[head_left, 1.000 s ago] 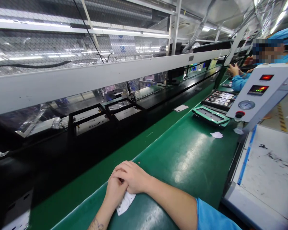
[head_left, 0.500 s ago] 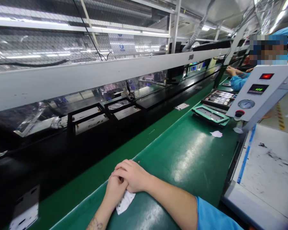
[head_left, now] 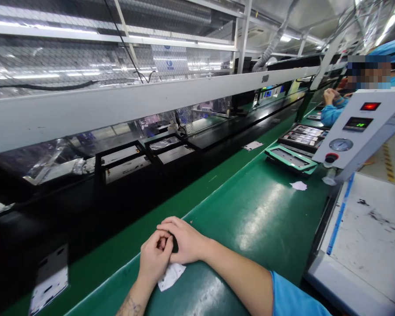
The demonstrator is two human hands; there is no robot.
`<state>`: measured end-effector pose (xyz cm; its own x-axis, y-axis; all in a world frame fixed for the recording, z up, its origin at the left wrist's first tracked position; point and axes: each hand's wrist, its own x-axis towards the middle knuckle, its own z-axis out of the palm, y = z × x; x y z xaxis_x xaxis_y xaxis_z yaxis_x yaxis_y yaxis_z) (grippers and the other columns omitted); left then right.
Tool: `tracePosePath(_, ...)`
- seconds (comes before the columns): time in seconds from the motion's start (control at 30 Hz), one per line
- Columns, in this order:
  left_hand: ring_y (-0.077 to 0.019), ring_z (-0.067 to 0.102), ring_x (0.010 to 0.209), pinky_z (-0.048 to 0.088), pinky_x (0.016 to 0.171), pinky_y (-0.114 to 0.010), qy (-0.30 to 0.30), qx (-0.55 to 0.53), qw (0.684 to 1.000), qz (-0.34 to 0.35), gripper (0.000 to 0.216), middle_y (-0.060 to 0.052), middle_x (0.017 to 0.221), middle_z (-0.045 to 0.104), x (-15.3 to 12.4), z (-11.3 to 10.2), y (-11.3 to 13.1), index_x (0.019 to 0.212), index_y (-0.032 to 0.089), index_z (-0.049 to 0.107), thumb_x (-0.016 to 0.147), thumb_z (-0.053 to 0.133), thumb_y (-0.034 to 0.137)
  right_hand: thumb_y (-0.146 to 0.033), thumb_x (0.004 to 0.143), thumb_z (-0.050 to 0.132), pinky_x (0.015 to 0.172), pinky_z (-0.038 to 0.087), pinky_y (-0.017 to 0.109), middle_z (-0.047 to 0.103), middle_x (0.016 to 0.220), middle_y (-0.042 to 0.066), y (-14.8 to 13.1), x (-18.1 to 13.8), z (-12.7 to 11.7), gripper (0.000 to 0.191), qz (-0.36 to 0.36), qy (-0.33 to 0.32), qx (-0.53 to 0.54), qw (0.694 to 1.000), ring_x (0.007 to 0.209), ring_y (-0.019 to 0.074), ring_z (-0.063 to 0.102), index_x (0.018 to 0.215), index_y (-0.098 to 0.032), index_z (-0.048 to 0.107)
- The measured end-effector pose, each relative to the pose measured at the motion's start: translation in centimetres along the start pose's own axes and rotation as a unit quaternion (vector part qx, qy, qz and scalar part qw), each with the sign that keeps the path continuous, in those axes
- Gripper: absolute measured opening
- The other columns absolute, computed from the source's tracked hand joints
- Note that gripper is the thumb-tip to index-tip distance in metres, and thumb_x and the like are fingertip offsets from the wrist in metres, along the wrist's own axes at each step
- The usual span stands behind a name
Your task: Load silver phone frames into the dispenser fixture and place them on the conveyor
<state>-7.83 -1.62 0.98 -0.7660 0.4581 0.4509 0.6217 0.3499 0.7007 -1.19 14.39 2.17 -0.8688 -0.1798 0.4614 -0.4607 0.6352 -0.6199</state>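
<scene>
Resting on the glossy green bench top, both hands sit bunched together at the near edge. The left hand is half curled, with its fingertips tucked against the right one's fingers. Honestly can't tell if it's pinching anything in there. The right hand lies palm down and loosely curved over them, with nothing visible in its grip.

Under both of them is a small crumpled white paper scrap. It's wrinkly, with a few dark smudgy marks, and lies flat on the bench. The heel of the left hand covers part of it, and the rest pokes out toward the wrists.

Well ahead of the hands and to the right there's a green-framed rectangular tray, with another tiny white paper bit just in front of it. A slanted white control box with a red display stands further right. Left of the hands, a white rectangular plate sits on the black conveyor. A co-worker's hand shows far off, beyond the tray.
</scene>
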Motion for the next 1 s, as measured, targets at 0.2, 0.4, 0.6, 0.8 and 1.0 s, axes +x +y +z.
tracePosePath(0.2, -0.0225, 0.065, 0.076, 0.051, 0.072, -0.034, 0.176, 0.2, 0.962, -0.061, 0.028, -0.005, 0.082, 0.065, 3.2, -5.9, -3.7, 0.09, 0.02, 0.066, 0.088, 0.052, 0.044, -0.046, 0.061, 0.093, 0.123, 0.025, 0.05, 0.039, 0.16, 0.01, -0.3, -0.6, -1.0, 0.09, 0.054, -0.152, -0.036, 0.986, 0.147, 0.0356, 0.034, 0.142, -0.028, 0.058)
tracePosePath(0.4, -0.0475, 0.06, 0.113, 0.05, 0.095, -0.061, 0.241, 0.458, 0.837, -0.178, 0.087, -0.026, 0.123, 0.057, 2.3, -14.7, -8.3, 0.149, 0.008, 0.038, 0.085, 0.054, 0.065, -0.05, 0.065, 0.092, 0.12, 0.031, 0.048, 0.047, 0.155, 0.007, -0.2, -0.3, -0.7, 0.074, 0.085, -0.141, 0.005, 0.986, 0.143, 0.0337, 0.04, 0.132, -0.029, 0.067)
tracePosePath(0.6, -0.05, 0.061, 0.115, 0.053, 0.093, -0.063, 0.091, 0.404, 0.846, -0.336, 0.096, -0.025, 0.148, 0.04, -0.3, -17.2, -9.4, 0.159, 0.017, 0.017, 0.086, 0.043, 0.075, -0.045, 0.079, 0.084, 0.115, 0.038, 0.042, 0.055, 0.144, 0.008, -0.2, 0.1, -0.9, 0.047, 0.123, -0.087, 0.05, 0.987, 0.133, 0.0284, 0.051, 0.119, -0.026, 0.072)
tracePosePath(0.8, -0.0488, 0.064, 0.112, 0.055, 0.091, -0.059, 0.076, 0.37, 0.856, -0.352, 0.098, -0.022, 0.144, 0.041, 1.1, -16.5, -8.2, 0.161, 0.026, 0.006, 0.083, 0.057, 0.058, -0.04, 0.091, 0.072, 0.111, 0.042, 0.04, 0.059, 0.136, 0.006, 0.1, 0.0, -0.6, 0.027, 0.119, -0.043, 0.05, 0.991, 0.126, 0.0239, 0.056, 0.114, -0.026, 0.072)
tracePosePath(1.0, -0.0437, 0.064, 0.116, 0.054, 0.098, -0.06, 0.12, 0.28, 0.891, -0.336, 0.108, -0.021, 0.143, 0.044, 1.2, -16.5, -8.9, 0.161, 0.026, 0.01, 0.075, 0.07, 0.05, -0.033, 0.094, 0.069, 0.108, 0.045, 0.04, 0.063, 0.127, 0.007, 1.0, 0.2, -0.4, 0.018, 0.094, 0.003, 0.062, 0.994, 0.119, 0.0229, 0.059, 0.108, -0.023, 0.072)
